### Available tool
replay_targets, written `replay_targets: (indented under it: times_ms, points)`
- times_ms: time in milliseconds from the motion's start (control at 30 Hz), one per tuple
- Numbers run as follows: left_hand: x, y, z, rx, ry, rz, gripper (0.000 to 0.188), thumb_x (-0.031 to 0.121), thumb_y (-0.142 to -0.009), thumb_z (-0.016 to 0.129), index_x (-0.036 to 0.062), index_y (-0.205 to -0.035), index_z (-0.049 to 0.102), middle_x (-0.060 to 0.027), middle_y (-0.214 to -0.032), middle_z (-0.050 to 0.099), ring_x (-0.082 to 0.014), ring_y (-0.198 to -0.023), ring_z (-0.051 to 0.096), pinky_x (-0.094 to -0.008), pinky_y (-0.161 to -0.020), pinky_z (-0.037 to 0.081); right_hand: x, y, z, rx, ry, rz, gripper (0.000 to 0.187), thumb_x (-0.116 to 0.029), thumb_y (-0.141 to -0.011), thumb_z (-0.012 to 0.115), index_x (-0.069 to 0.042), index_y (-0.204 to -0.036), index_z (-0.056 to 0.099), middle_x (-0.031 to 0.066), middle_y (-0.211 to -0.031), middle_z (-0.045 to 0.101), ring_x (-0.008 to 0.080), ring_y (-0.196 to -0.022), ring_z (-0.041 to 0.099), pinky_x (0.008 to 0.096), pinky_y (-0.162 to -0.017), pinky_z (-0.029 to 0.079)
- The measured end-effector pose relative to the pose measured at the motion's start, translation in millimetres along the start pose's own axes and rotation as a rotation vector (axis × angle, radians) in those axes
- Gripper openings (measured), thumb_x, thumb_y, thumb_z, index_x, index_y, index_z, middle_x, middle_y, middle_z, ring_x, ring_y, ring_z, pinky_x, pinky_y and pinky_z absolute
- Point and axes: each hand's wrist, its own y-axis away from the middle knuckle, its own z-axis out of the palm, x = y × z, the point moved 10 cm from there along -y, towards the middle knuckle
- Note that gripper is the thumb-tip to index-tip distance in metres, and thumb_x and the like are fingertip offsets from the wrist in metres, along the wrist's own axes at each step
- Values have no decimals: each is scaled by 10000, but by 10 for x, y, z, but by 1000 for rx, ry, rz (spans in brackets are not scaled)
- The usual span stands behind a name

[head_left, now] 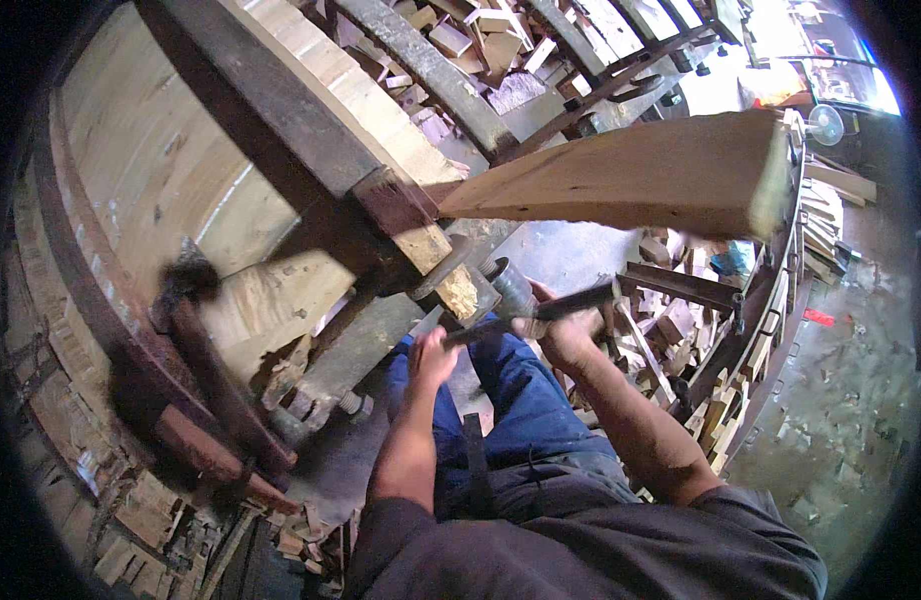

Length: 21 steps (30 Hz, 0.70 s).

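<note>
My right hand point(566, 335) grips a long dark metal bar point(581, 300) that runs through the end of a steel clamp screw point(509, 285). My left hand point(431, 358) holds the near end of the same bar, just below the screw. The screw presses against a rusty iron clamp frame point(311, 130) that lies across a large panel of glued pale wooden boards point(151, 150). A thick pale wooden plank point(631, 175) juts out to the right above my hands.
Piles of small wood offcuts point(671, 340) lie to the right and at the top. More rusty clamp bars point(421, 60) cross the top of the view. A concrete floor point(841, 400) with scraps lies at right. My blue trousers point(521, 400) are below.
</note>
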Motion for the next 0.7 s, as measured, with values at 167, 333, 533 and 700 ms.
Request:
replay_targets:
  times_ms: [167,333,533,700]
  points:
    - [324,1599,-1215,45,46,-70,343,287,-806,748,55,-1035,644,-244,-954,681,-455,-905,655,-515,-764,522,-85,620,-229,347,190,207,462,75,-812,631,52,-1263,530,200,-1214,614,325,-1059,639,390,-970,494]
    - [1878,2397,-2041,-13,307,25,595,260,-830,745,5,-1330,548,-217,-1093,688,-313,-951,705,-397,-855,542,-1315,1521,1189,-223,942,-804,453,-107,-661,682,-56,-1102,589,161,-1049,579,378,-1015,554,488,-1038,398]
    - [3589,2253,-2591,32,405,710,543,105,-857,731,-6,-1344,519,-184,-1073,637,-349,-990,632,-420,-910,502,-1435,1324,-465,496,87,-682,186,-103,-822,729,-40,-954,615,90,-915,630,191,-807,602,332,-742,481]
    - [2818,2084,-3760,547,94,282,235,38,-824,640,31,-1059,630,-94,-1070,641,-238,-1022,599,-368,-962,454,-2075,838,-1687,929,-5,-591,398,-87,-862,717,30,-1200,543,66,-848,624,151,-735,604,298,-695,507]
